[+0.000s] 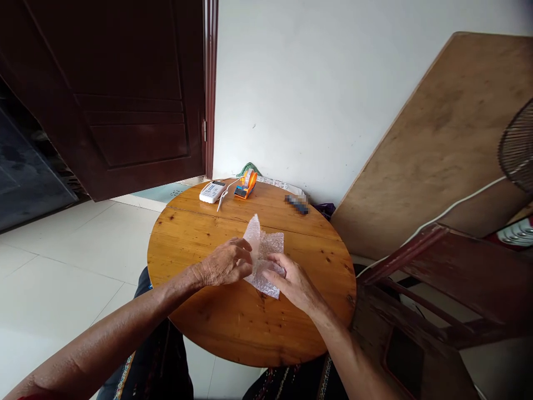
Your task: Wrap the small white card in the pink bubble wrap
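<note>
Head view looks down on a round wooden table [233,328] with honey-coloured planks, and both bare hands meet near its middle over a small sheet of bubble wrap [266,247]. The wrap lies on the tabletop between the two hands, its near part flat on the wood and its far-left corner folded up so that it stands in a point.

The left hand [225,264] has its fingers curled in and closed on the raised fold, pinching it from the left side. The right hand [291,280] lies spread and fairly flat, palm down, with its fingers [275,260] pressed on the right part of the sheet. It is not clenched, though I cannot tell whether the thumb is tucked under the edge.

At the far rim of the table, well apart from the hands, sits an orange tape dispenser [245,188]. Just beside it on the left is a small white device [211,191], and a thin pale tool [221,201] lies between them; it is too small to name surely. Further right along that rim lies a dark object [296,204], blurred. A bit of green cloth [249,167] shows behind the dispenser, against the white wall [300,83].

To the left stands a dark wooden door [125,94], over a pale tiled floor [62,261]. On the right a large wooden board [441,139] leans on the wall, with a dark wooden chair [433,261] below it and the grille of a fan [518,147] at the edge.
</note>
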A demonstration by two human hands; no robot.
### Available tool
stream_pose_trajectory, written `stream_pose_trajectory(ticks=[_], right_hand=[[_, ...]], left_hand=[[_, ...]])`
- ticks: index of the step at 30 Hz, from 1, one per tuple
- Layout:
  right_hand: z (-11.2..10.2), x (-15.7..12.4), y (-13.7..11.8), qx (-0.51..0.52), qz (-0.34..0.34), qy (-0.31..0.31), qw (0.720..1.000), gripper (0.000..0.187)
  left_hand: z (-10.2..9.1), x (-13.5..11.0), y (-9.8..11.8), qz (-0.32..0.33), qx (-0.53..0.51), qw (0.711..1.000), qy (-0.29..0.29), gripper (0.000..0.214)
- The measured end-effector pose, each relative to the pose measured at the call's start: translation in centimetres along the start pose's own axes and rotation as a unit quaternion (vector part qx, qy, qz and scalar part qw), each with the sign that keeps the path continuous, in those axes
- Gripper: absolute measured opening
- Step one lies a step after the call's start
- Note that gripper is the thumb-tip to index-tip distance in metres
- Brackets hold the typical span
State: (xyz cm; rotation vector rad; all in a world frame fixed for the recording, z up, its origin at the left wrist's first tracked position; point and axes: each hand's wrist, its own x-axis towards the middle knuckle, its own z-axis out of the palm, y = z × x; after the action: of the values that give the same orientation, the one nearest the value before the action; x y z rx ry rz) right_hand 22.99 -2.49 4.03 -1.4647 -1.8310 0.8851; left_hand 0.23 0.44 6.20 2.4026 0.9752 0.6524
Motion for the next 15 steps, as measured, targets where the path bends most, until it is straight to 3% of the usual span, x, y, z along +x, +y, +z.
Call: stream_pose_trajectory(ticks=[4, 9, 12, 15], right_hand=[[0.5, -0.7, 0.8, 0.026, 0.042, 0.04, 0.998, 0.025], [1.7, -0.9, 2.1, -0.014, 0.04, 0.183, 0.982, 0.026], [2.3, -1.0, 2.3, -0.024, 0.053, 0.226, 0.972, 0.026], [2.5, -1.0, 2.1, -0.031, 0.062, 0.217, 0.974, 0.027]], left_hand=[[0.4, -0.1, -1.5, 0.064, -0.005, 0.998, -0.005, 0.028], [1.6, -0.1, -2.7, 0.097, 0.008, 0.994, 0.042, 0.012], [2.3, -0.4, -2.7, 0.087, 0.01, 0.994, 0.065, 0.008], [3.3, -0.8, -2.2, 0.054, 0.004, 0.994, 0.096, 0.007]])
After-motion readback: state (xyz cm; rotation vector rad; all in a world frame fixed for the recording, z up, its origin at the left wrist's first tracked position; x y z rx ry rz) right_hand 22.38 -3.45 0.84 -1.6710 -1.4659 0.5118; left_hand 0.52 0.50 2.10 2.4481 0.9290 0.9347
